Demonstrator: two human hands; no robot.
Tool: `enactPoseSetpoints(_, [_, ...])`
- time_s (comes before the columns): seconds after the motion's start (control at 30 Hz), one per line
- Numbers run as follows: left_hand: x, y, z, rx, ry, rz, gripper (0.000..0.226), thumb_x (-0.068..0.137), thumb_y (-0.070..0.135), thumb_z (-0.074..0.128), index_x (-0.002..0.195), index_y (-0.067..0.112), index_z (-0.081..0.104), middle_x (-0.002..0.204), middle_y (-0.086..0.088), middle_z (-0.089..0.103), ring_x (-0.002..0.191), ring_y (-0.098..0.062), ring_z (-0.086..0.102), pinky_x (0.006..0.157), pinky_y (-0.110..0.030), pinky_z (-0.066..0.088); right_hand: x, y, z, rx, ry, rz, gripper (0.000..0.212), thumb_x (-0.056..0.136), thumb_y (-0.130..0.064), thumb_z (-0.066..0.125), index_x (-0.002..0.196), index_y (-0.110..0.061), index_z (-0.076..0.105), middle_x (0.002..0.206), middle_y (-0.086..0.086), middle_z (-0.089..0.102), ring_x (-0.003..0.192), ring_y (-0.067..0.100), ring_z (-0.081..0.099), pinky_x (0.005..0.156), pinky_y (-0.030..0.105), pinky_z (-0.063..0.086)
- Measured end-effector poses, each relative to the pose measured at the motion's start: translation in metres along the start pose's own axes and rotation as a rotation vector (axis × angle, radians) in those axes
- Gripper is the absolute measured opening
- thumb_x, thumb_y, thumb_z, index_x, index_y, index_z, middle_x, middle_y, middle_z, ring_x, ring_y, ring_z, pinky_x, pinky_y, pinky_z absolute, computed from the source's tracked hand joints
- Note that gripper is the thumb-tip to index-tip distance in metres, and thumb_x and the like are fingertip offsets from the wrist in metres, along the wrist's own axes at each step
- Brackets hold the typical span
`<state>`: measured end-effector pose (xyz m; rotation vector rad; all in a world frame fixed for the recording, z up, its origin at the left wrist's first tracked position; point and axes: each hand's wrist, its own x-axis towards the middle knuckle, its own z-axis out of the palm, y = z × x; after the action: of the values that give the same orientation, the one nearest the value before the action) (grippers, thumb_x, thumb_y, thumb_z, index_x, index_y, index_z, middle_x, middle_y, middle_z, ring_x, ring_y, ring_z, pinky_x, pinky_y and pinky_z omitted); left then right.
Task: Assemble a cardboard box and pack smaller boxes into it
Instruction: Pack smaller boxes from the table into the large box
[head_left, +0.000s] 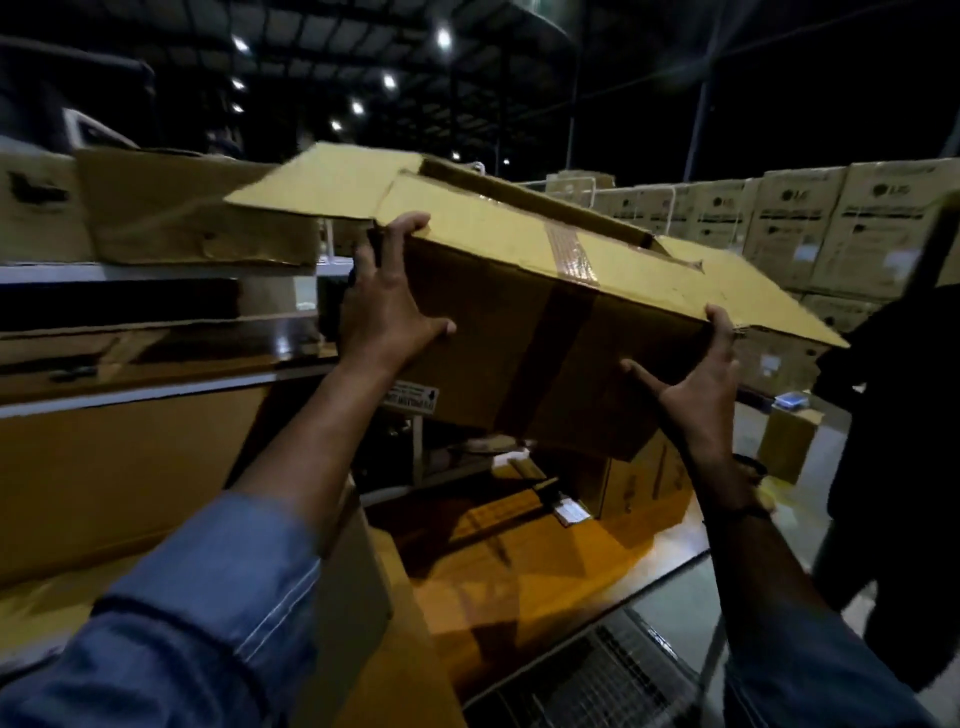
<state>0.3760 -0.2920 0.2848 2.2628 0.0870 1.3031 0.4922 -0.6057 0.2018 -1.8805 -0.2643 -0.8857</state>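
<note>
Cardboard box (498, 332) is up in the air, tilted, gripped between both hands, with a tape strip (571, 254) midway between them. Left hand (387, 306) fingers (410, 222) hook over the top left edge, thumb splayed on the near face. Right hand (691, 389) wraps the lower right corner, fingers mostly hidden behind it. Stacked cartons (831, 223) sit well beyond the right fingers.

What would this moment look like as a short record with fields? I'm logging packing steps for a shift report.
item: cardboard box, held up and tilted
left hand: grips the box's left corner, fingers over the top edge
right hand: grips the box's right corner
tape: strip across the top and down the front
flaps: spread outward
background: stacked cartons at right
</note>
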Motion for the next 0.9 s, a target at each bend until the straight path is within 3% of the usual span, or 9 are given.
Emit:
enactPoseSetpoints(0.1, [-0.008, 0.013, -0.053, 0.033, 0.063, 0.032, 0.110, 0.064, 0.021, 0.098, 0.147, 0.047, 0.031, 0.156, -0.008, 0.033, 0.135, -0.036, 0.047, 0.088, -0.049, 0.056, -0.010, -0.036, -0.009, 0.043, 0.004, -0.031, 0.111, 0.071, -0.049, 0.092, 0.156, -0.042, 0.021, 0.160, 0.015, 0.032, 0.142, 0.038, 0.037, 0.106, 0.054, 0.045])
enactPoseSetpoints(0.23, [-0.027, 0.004, -0.127, 0.123, 0.134, 0.033, 0.112, 0.061, 0.024, 0.099, 0.147, 0.045, 0.031, 0.153, -0.011, 0.035, 0.135, -0.037, 0.046, 0.092, -0.058, 0.055, -0.033, -0.090, 0.007, 0.132, -0.057, -0.091, 0.111, 0.072, -0.048, 0.092, 0.157, -0.041, 0.022, 0.160, 0.014, 0.031, 0.138, 0.027, 0.036, 0.098, 0.043, 0.045])
enactPoseSetpoints(0.33, [-0.042, -0.011, -0.180, 0.190, 0.185, 0.007, 0.113, 0.060, 0.026, 0.099, 0.148, 0.045, 0.030, 0.155, -0.012, 0.033, 0.138, -0.039, 0.042, 0.093, -0.057, 0.055, -0.058, -0.131, 0.030, 0.185, -0.095, -0.111, 0.110, 0.069, -0.052, 0.092, 0.155, -0.045, 0.024, 0.158, 0.018, 0.029, 0.140, 0.039, 0.040, 0.099, 0.048, 0.049])
enactPoseSetpoints(0.4, [-0.054, -0.022, -0.211, 0.233, 0.210, -0.022, 0.114, 0.061, 0.026, 0.099, 0.149, 0.044, 0.030, 0.156, -0.011, 0.032, 0.139, -0.039, 0.042, 0.092, -0.055, 0.054, -0.077, -0.154, 0.045, 0.192, -0.139, -0.120, 0.109, 0.072, -0.050, 0.091, 0.156, -0.042, 0.024, 0.155, 0.019, 0.032, 0.136, 0.040, 0.045, 0.090, 0.041, 0.048])
enactPoseSetpoints(0.53, [-0.078, -0.045, -0.269, 0.293, 0.226, -0.069, 0.112, 0.061, 0.026, 0.099, 0.149, 0.044, 0.033, 0.157, -0.009, 0.032, 0.140, -0.036, 0.043, 0.091, -0.052, 0.052, -0.118, -0.193, 0.071, 0.208, -0.210, -0.130, 0.110, 0.070, -0.055, 0.090, 0.155, -0.048, 0.020, 0.156, 0.019, 0.031, 0.133, 0.043, 0.048, 0.092, 0.053, 0.056])
enactPoseSetpoints(0.77, [-0.123, -0.096, -0.368, 0.370, 0.199, -0.189, 0.112, 0.056, 0.030, 0.101, 0.146, 0.047, 0.036, 0.156, -0.008, 0.034, 0.135, -0.036, 0.046, 0.094, -0.054, 0.051, -0.194, -0.270, 0.092, 0.107, -0.334, -0.140, 0.112, 0.068, -0.058, 0.089, 0.157, -0.043, 0.023, 0.153, 0.021, 0.034, 0.131, 0.046, 0.050, 0.089, 0.046, 0.051])
enactPoseSetpoints(0.9, [-0.156, -0.121, -0.418, 0.421, 0.145, -0.259, 0.113, 0.053, 0.037, 0.101, 0.143, 0.049, 0.035, 0.152, -0.008, 0.037, 0.131, -0.036, 0.048, 0.095, -0.056, 0.051, -0.237, -0.302, 0.096, 0.013, -0.414, -0.150, 0.113, 0.063, -0.062, 0.090, 0.154, -0.045, 0.025, 0.149, 0.019, 0.038, 0.129, 0.045, 0.051, 0.091, 0.050, 0.053])
